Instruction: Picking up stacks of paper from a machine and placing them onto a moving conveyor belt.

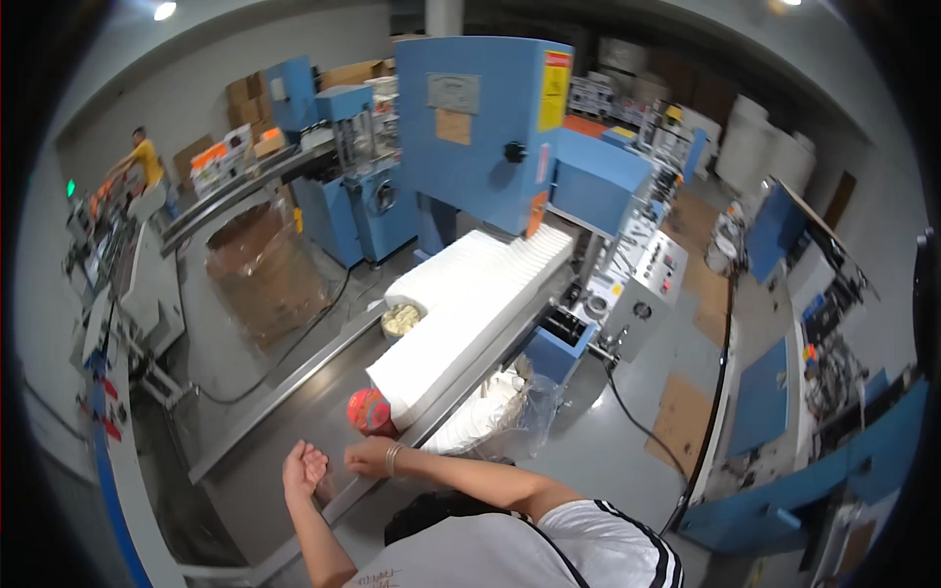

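Left hand open, palm up, empty. Right hand loosely curled on counter edge, grip unclear. White tissue stack long axis runs away toward blue machine.

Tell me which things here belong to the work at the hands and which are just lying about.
In hand:
left hand, open above the metal table
right hand, beside the red roll
white stack of sheets leaving the blue machine

Lying about:
wrapped cardboard drum
small tub
clear bag of white scraps
cardboard boxes
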Demonstrator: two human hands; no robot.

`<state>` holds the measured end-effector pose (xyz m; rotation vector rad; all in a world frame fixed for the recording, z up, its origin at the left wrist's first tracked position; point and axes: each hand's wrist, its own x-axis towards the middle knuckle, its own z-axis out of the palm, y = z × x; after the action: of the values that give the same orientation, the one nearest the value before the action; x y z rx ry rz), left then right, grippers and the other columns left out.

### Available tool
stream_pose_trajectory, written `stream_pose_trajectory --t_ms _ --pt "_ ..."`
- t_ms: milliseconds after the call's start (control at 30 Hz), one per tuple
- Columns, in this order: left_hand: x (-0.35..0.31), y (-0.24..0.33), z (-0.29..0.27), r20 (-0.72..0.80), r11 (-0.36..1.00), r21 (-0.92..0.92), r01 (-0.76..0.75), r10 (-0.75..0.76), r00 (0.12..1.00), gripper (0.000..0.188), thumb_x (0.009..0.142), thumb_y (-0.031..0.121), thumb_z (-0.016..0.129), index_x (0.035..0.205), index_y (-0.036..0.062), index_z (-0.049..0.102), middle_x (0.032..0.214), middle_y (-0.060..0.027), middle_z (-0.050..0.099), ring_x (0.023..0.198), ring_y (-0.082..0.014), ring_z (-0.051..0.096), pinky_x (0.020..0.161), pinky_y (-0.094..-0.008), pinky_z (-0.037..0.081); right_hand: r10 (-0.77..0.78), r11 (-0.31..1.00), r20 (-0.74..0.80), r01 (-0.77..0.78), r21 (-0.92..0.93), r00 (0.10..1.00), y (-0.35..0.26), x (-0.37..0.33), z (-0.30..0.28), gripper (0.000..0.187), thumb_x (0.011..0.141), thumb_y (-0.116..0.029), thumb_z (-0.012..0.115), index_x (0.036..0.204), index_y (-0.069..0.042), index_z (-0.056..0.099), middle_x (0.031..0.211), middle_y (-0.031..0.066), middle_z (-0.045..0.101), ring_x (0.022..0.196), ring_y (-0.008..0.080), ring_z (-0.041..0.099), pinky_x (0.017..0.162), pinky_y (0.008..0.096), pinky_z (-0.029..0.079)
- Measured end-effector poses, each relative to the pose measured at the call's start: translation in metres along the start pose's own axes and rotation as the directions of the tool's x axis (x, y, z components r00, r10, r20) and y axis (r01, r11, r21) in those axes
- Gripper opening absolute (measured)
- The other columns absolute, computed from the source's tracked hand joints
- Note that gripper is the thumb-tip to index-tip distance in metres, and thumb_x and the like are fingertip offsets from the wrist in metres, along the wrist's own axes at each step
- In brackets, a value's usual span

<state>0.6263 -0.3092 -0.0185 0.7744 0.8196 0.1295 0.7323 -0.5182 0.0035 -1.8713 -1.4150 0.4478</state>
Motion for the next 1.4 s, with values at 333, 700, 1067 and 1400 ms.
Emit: stream_pose_trajectory --t_ms 333,700,1067,1400 --pt "-0.019 -0.04 0.106 0.42 0.14 0.623 -0.77 0.77 0.48 0.074 0.072 0.016 0.069 0.136 0.0015 0.033 0.132 -0.0231 0.043 0.125 -0.0363 0.04 0.103 -0.0395 0.034 -0.362 0.827 -0.325 0.14 -0.545 0.874 -0.04 -0.026 -0.095 0.034 0.078 -0.021 0.065 0.108 -0.007 0.061 0.112 0.0096 0.061 0.109 0.0307 0.053 0.089 0.042 0.041" --pt "-0.04 -0.031 0.142 0.57 0.114 0.663 -0.739 0.562 0.599 0.091 0.064 0.031 0.074 0.139 0.0059 0.029 0.128 -0.0195 0.044 0.115 -0.0356 0.047 0.098 -0.0429 0.038 -0.227 0.773 -0.274 0.002 -0.635 0.935 -0.022 -0.028 -0.109 0.023 0.081 -0.015 0.061 0.101 -0.006 0.063 0.107 0.0086 0.062 0.11 0.03 0.051 0.094 0.0416 0.035" --pt "0.021 0.011 0.131 0.262 -0.162 0.908 -0.386 0.939 0.222 0.078 0.067 0.025 0.075 0.13 0.002 0.036 0.119 -0.0228 0.048 0.11 -0.0384 0.048 0.09 -0.0444 0.042 -0.258 0.75 -0.269 0.017 -0.661 0.928 -0.014 -0.04 -0.107 0.035 0.074 -0.012 0.06 0.108 -0.005 0.059 0.114 0.0087 0.057 0.115 0.0283 0.047 0.098 0.0423 0.034" --pt "-0.054 -0.066 0.177 0.611 0.37 0.621 -0.691 0.324 0.722 0.063 0.075 0.006 0.066 0.13 0.0011 0.036 0.115 -0.0201 0.052 0.103 -0.0335 0.056 0.085 -0.0386 0.047 -0.277 0.909 -0.274 0.159 -0.384 0.921 -0.014 -0.047 -0.133 0.039 0.077 -0.015 0.064 0.115 -0.009 0.056 0.119 0.0081 0.055 0.116 0.029 0.047 0.094 0.0407 0.039"
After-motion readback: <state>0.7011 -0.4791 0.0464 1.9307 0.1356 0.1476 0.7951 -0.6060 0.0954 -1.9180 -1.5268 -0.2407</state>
